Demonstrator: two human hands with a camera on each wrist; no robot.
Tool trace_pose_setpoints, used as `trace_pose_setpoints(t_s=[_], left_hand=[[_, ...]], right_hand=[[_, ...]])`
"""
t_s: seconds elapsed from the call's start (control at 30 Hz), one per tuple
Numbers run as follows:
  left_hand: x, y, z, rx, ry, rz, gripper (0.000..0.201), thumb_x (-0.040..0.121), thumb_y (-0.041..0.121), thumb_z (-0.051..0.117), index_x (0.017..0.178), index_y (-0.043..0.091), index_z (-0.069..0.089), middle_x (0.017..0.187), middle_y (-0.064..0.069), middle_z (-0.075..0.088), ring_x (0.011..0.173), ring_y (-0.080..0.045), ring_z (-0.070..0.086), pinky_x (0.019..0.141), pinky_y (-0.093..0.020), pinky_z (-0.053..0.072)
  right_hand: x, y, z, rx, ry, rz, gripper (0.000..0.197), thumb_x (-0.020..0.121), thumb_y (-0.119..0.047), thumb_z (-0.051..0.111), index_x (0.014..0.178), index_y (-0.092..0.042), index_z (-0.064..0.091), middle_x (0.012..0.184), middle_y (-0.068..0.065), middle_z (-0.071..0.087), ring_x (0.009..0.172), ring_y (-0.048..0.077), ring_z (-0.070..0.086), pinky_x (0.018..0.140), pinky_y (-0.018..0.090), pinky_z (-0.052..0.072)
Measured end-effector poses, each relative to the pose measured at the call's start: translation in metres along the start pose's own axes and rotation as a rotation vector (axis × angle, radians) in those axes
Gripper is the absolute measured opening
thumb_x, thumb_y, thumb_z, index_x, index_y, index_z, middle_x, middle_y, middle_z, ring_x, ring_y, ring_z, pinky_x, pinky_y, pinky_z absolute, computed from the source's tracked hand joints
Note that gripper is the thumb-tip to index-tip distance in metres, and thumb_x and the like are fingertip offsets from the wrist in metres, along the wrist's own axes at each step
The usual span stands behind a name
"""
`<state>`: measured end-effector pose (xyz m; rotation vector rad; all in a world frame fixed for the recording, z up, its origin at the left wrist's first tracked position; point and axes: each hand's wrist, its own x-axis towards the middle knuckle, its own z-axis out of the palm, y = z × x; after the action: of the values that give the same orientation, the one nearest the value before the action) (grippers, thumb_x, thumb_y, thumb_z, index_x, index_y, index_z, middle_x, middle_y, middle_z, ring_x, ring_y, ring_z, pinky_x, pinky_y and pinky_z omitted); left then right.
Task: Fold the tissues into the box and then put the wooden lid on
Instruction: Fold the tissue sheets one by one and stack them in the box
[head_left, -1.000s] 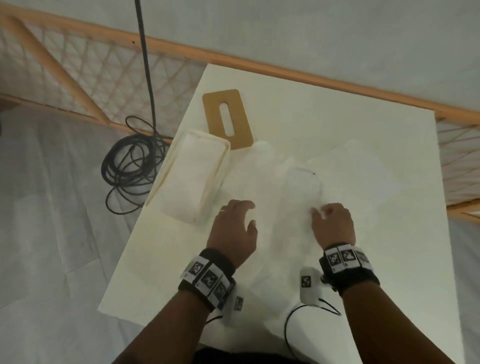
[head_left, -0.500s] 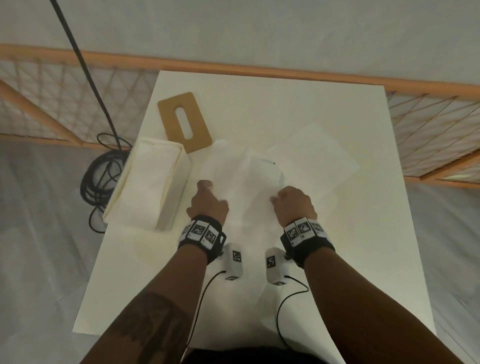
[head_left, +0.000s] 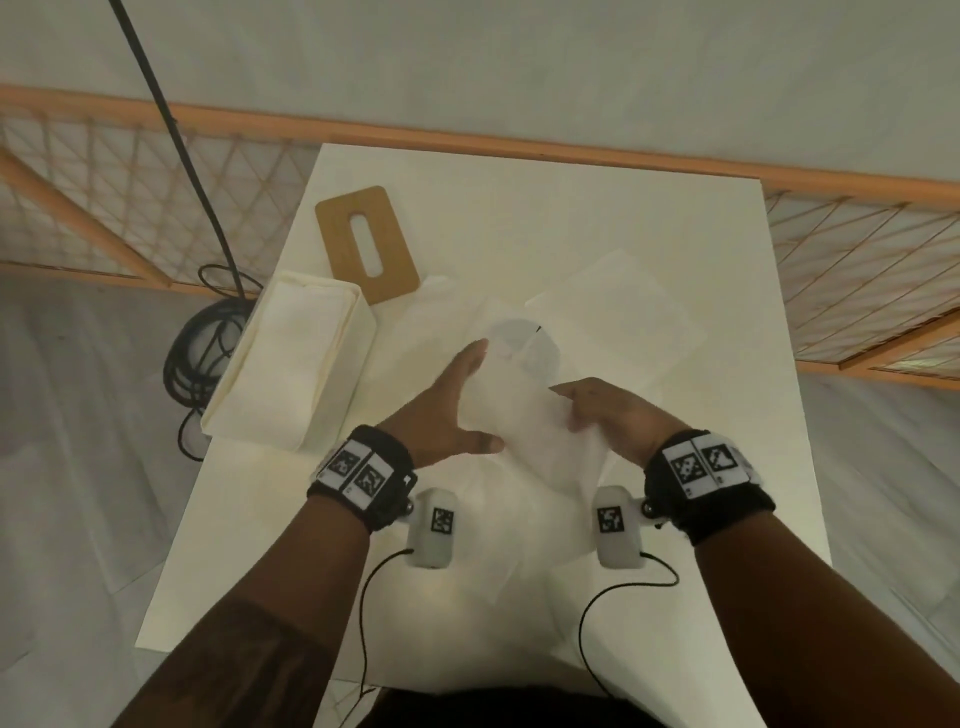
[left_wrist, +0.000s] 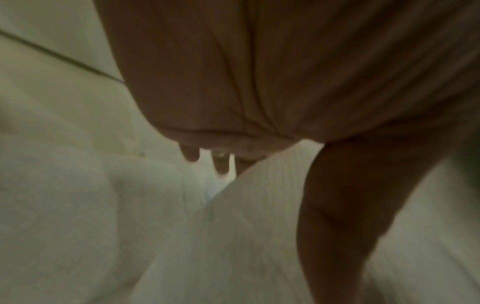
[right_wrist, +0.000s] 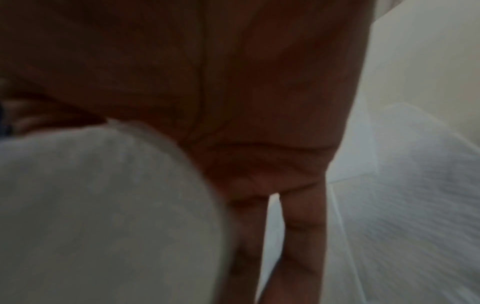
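Centrally, one tissue sheet (head_left: 524, 415): white, thin, half translucent, faintly ribbed in the left wrist view (left_wrist: 246, 226), lifted off the white table (head_left: 675, 234) and held between both hands, bowed and creased, its lower edge trailing toward the person's body

Left hand (head_left: 447, 410): fingers straight and together, thumb spread, laid flat against the left side of the raised sheet; nothing curled round it

Right hand (head_left: 608, 415): thumb and fingers pinch the sheet's right edge; in the right wrist view two fingers (right_wrist: 303, 226) run straight down beside the white fold (right_wrist: 103, 195)

Further loose tissues: one flat sheet (head_left: 613, 306) on the table beyond the right hand, others spread beneath the hands, outlines hard to separate against the white top

Tissue box (head_left: 291, 369): cream, oblong, open-topped, at the table's left edge, just left of the left hand; white folded tissue fills its opening

Wooden lid (head_left: 395, 249): tan flat panel with rounded corners and one oblong slot, lying flat on the table beyond the box, a corner close to the box's far end

Surroundings: black coiled cable (head_left: 202, 343) on the floor left of the table; orange wooden rail (head_left: 519, 148) with netting behind
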<state>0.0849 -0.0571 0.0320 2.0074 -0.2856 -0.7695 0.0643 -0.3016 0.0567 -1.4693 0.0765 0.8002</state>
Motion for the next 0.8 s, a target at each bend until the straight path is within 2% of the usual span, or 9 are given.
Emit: trace_pose_setpoints(t_s=[0.03,0.1,0.17,0.27,0.33,0.4,0.53,0.7,0.8], left_hand=[[0.004,0.001,0.001,-0.055,-0.086,-0.030,0.099,0.079,0.020,0.087,0.154,0.030,0.024,0.152,0.014,0.040,0.139,-0.005,0.036,0.108,-0.014,0.034],[0.008,-0.007,0.006,-0.174,-0.169,-0.107,0.073,0.075,0.022,0.088,0.139,0.021,0.052,0.133,0.007,0.064,0.126,-0.014,0.057,0.107,-0.029,0.047],[0.007,-0.020,0.016,-0.336,-0.107,-0.181,0.060,0.073,0.022,0.088,0.128,0.013,0.065,0.122,-0.003,0.073,0.117,-0.023,0.066,0.107,-0.048,0.049],[-0.003,-0.036,0.034,-0.597,0.036,-0.296,0.056,0.071,0.017,0.088,0.122,0.007,0.067,0.118,-0.010,0.074,0.112,-0.030,0.069,0.103,-0.056,0.051],[-0.008,-0.043,0.044,-0.661,0.088,-0.370,0.063,0.065,0.019,0.092,0.119,0.002,0.066,0.118,-0.016,0.073,0.109,-0.035,0.070,0.100,-0.058,0.052],[-0.009,-0.050,0.048,-0.618,0.143,-0.397,0.071,0.056,0.029,0.094,0.114,-0.001,0.067,0.113,-0.017,0.075,0.105,-0.038,0.071,0.096,-0.061,0.054],[-0.007,-0.065,0.044,-0.386,0.084,-0.342,0.071,0.058,0.050,0.089,0.112,0.008,0.072,0.107,-0.012,0.077,0.103,-0.036,0.072,0.094,-0.061,0.055],[-0.006,-0.051,0.030,-0.094,0.007,-0.273,0.021,0.092,0.022,0.074,0.111,0.014,0.072,0.108,-0.007,0.076,0.102,-0.028,0.072,0.093,-0.042,0.056],[-0.006,-0.056,0.024,-0.114,-0.005,-0.267,0.024,0.094,0.012,0.069,0.118,0.014,0.072,0.112,-0.004,0.076,0.106,-0.026,0.071,0.097,-0.044,0.055]], right_hand=[[0.001,-0.001,-0.005,0.021,0.005,0.028,0.041,0.062,-0.014,0.054,0.095,-0.012,0.078,0.096,0.010,0.075,0.088,0.024,0.069,0.077,0.032,0.054],[0.002,0.004,-0.015,0.073,0.079,0.074,0.040,0.070,-0.021,0.060,0.106,-0.009,0.074,0.106,0.012,0.074,0.098,0.029,0.068,0.083,0.036,0.053],[-0.002,0.020,-0.026,0.179,0.189,0.134,0.047,0.085,-0.047,0.067,0.117,-0.013,0.071,0.118,0.011,0.072,0.110,0.033,0.065,0.093,0.043,0.051],[-0.021,0.055,-0.032,0.329,0.239,0.295,0.080,0.086,-0.085,0.041,0.129,-0.024,0.067,0.126,0.006,0.071,0.119,0.030,0.066,0.098,0.049,0.053],[-0.033,0.072,-0.023,0.340,0.267,0.321,0.073,0.084,-0.077,0.051,0.129,-0.021,0.067,0.122,0.007,0.073,0.118,0.029,0.068,0.099,0.054,0.054],[-0.036,0.085,-0.012,0.292,0.311,0.246,0.052,0.089,-0.049,0.066,0.125,-0.012,0.067,0.119,0.011,0.074,0.115,0.033,0.068,0.103,0.059,0.050],[-0.027,0.100,-0.011,0.274,0.438,0.214,0.031,0.097,-0.021,0.067,0.120,0.000,0.067,0.117,0.022,0.072,0.113,0.045,0.066,0.102,0.061,0.050],[-0.025,0.105,-0.017,0.273,0.440,0.220,0.028,0.094,-0.003,0.066,0.122,-0.001,0.064,0.119,0.024,0.070,0.096,0.034,0.072,0.082,0.043,0.062],[-0.032,0.106,-0.022,0.233,0.390,0.248,0.026,0.094,-0.006,0.065,0.119,-0.011,0.067,0.103,0.018,0.073,0.085,0.035,0.065,0.080,0.039,0.061]])
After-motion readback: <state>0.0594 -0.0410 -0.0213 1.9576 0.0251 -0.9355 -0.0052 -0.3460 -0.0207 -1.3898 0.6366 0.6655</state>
